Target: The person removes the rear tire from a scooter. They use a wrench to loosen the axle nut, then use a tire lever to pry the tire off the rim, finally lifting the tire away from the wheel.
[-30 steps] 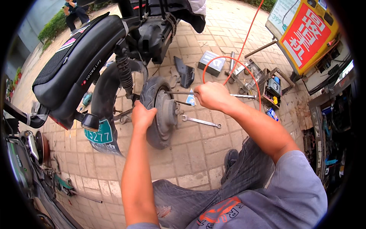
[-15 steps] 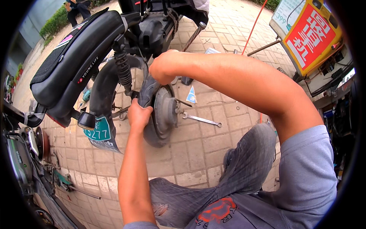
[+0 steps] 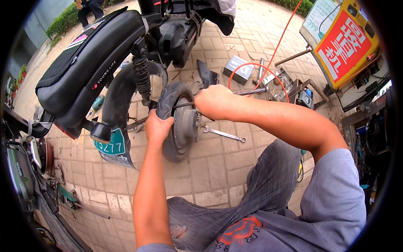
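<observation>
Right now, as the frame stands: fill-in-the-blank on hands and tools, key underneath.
1. The left hand grips the wheel's black ____.
2. The metal lever is held in the person's ____.
3. In the picture, the wrench lies on the paving to the ____ of the wheel's hub.
4. Of the two hands, ____ touches the wrench.

Missing words: tire; right hand; right; neither.

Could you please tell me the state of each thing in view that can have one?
Left hand: gripping the tyre
Right hand: closed around the metal bar
Metal bar: slanted, far end at the tyre's edge
Tyre: upright, around the hub
Wrench: lying on the paving
Grey box: appears closed
Trousers: torn on one leg
</observation>
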{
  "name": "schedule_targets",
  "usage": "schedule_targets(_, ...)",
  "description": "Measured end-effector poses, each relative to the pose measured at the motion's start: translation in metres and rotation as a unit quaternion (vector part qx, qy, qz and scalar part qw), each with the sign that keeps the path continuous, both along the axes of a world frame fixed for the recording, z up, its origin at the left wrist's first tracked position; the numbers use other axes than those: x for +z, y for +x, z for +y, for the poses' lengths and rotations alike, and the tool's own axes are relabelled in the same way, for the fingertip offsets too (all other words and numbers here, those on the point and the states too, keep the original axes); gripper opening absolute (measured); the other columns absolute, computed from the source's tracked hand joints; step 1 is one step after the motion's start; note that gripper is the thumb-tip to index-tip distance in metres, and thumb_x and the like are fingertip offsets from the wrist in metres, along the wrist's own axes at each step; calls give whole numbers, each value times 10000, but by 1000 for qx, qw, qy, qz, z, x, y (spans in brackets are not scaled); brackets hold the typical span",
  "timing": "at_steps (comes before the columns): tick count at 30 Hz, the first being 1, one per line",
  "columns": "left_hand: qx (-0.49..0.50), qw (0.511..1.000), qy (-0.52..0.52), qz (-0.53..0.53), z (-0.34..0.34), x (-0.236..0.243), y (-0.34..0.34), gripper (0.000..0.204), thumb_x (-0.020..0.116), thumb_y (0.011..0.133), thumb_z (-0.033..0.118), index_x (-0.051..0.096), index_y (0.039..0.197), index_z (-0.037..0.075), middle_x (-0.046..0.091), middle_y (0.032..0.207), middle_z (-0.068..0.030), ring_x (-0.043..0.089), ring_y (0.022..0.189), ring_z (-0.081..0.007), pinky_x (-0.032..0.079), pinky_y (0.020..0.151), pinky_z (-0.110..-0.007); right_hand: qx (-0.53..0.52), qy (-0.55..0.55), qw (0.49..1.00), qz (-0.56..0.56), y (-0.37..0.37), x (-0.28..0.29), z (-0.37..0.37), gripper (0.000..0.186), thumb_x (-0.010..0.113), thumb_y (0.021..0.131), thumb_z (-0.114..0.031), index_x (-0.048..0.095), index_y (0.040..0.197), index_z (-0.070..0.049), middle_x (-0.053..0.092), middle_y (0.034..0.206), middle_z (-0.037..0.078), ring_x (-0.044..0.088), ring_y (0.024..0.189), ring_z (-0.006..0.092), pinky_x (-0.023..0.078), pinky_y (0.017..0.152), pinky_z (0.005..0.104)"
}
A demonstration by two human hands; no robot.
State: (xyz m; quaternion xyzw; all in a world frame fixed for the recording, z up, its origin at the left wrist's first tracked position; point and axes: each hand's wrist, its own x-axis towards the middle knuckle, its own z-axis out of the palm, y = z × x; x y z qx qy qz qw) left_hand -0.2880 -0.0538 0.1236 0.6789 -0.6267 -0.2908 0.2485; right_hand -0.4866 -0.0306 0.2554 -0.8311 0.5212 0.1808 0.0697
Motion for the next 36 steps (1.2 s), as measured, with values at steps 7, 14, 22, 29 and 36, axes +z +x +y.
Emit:
schedule_targets(7, 8, 989, -42, 140, -4, -3, 13, 687, 762, 599, 266, 589, 1188, -40, 678, 1026, -223, 664, 944, -311, 492, 866, -344, -86, 70, 993, -48, -41, 32, 44, 268, 530, 904, -215, 608, 877, 40, 646, 784, 258, 637, 756, 430, 500, 696, 501)
schedule_targets(14, 8, 983, -43, 178, -8, -3, 2, 734, 801, 617, 266, 556, 1221, -71, 677, 1043, -213, 665, 946, -278, 492, 867, -338, -401, -30, 825, -398, -12, -231, 147, 273, 494, 967, -265, 521, 914, 2, 602, 711, 268, 578, 696, 486, 447, 655, 557)
schedule_targets(22, -52, 990, -43, 122, -6, 4, -10, 931, 819, 656, 361, 401, 1342, -110, 580, 1213, -263, 581, 1117, -320, 434, 973, -365, -508, -48, 593, -623, 116, -261, 117, 405, 478, 990, -372, 502, 855, 9, 546, 680, 222, 512, 635, 361, 431, 624, 423)
schedule_targets(29, -77, 993, -78, 53, 51, -28, -13, 1027, 831, 651, 244, 226, 1411, -92, 449, 1328, -333, 494, 1205, -437, 408, 1007, -423, -552, -51, 549, -625, 61, -241, 95, 498, 524, 962, -413, 508, 707, 14, 530, 617, 159, 474, 576, 274, 414, 583, 398)
schedule_targets(36, 14, 999, -41, 3, 68, -38, -1, 745, 792, 643, 223, 430, 1245, -26, 628, 1052, -278, 615, 994, -422, 476, 866, -458, -554, -32, 587, -589, 52, -215, 90, 513, 522, 949, -426, 529, 695, 19, 566, 637, 173, 542, 591, 286, 426, 597, 434)
